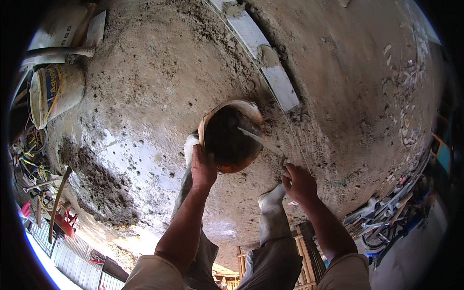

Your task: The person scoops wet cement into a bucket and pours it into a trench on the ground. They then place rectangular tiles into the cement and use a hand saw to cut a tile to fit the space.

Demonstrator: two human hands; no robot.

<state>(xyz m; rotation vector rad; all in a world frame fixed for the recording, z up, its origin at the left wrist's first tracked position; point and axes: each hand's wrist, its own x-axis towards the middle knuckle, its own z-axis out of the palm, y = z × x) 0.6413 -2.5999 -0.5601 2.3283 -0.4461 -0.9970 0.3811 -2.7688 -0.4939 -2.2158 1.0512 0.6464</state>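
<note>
An orange-rimmed round bucket (pixel 251 110) with dark contents stands tilted in front of me, between and beyond my boots. My left hand (pixel 203 166) is closed on its near left rim. In my right hand (pixel 298 183) is the handle of a trowel (pixel 263 141), whose pale blade reaches over the bucket's right rim into its mouth. How deep the blade tip sits in the dark contents is hard to tell. Right of the bucket, pale blocks (pixel 281 87) lie in a row with grey mortar between them, beside a taut string line (pixel 251 58).
A heap of dark wet mortar (pixel 101 188) lies on the ground at left. A large white bucket (pixel 67 89) lies on its side at far left. Pipes and scrap (pixel 391 212) are piled at the right, and a red wheelbarrow (pixel 65 220) stands at lower left.
</note>
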